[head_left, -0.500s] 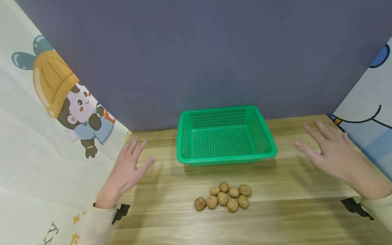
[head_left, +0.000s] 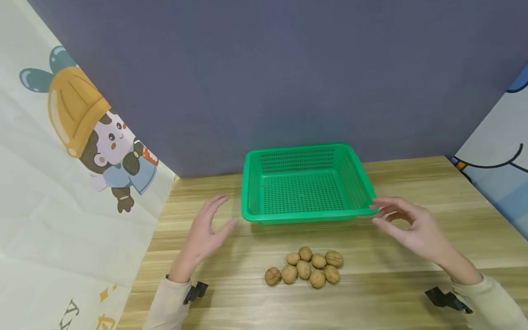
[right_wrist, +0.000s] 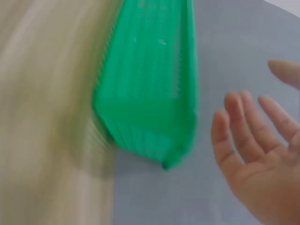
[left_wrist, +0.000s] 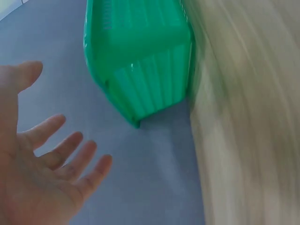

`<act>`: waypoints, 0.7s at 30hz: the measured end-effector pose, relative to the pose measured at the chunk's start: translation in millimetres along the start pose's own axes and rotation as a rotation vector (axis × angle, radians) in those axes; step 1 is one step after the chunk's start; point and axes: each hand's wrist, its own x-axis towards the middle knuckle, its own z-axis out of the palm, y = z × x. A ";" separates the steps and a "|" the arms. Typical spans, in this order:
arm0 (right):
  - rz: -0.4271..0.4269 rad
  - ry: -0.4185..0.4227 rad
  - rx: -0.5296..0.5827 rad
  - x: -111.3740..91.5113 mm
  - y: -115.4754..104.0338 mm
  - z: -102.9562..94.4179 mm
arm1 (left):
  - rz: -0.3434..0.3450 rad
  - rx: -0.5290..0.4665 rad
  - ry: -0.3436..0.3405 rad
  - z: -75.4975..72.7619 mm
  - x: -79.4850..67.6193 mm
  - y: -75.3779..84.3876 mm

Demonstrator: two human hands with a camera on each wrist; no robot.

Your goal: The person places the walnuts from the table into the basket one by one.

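A green plastic basket [head_left: 305, 214] with slotted walls stands on the wooden table, with nothing in it. Several walnuts [head_left: 303, 270] lie in a loose group in front of it. Left of the basket, my left hand [head_left: 203, 236] is held with fingers and thumb spread apart, holding nothing. My right hand [head_left: 418, 229] is at the basket's right front corner, fingers bent loosely; in the right wrist view a gap shows between that hand [right_wrist: 262, 145] and the basket [right_wrist: 145, 108]. The left wrist view shows the left hand [left_wrist: 51, 164] apart from the basket [left_wrist: 140, 61].
A dark grey-blue panel [head_left: 272, 78] rises behind the basket at the table's back edge. A white printed sheet [head_left: 49, 192] with a cartoon figure borders the left side, and another printed sheet [head_left: 495, 146] the right. Wood-grain tabletop [head_left: 255, 302] lies around the walnuts.
Both hands have moved inward toward the basket, the left to the right and the right to the left. The right fingers have bent more. Basket and walnuts keep their places.
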 end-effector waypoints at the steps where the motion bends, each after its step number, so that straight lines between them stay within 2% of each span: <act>1: 0.000 -0.033 0.030 -2.2 1.9 5.7 | 0.016 -0.018 0.018 4.2 1.2 0.5; 4: 0.007 -0.141 0.095 -8.2 7.4 22.6 | 0.050 -0.054 0.040 15.2 5.2 2.5; 11: 0.024 -0.373 0.202 -14.8 18.2 56.6 | 0.068 -0.062 0.013 30.2 12.0 4.0; 15: 0.033 -0.471 0.236 -15.7 24.1 66.3 | 0.055 -0.049 -0.017 35.1 13.6 3.8; 21: 0.106 -0.594 0.346 -15.9 32.0 73.9 | 0.037 -0.027 -0.042 38.8 17.0 5.3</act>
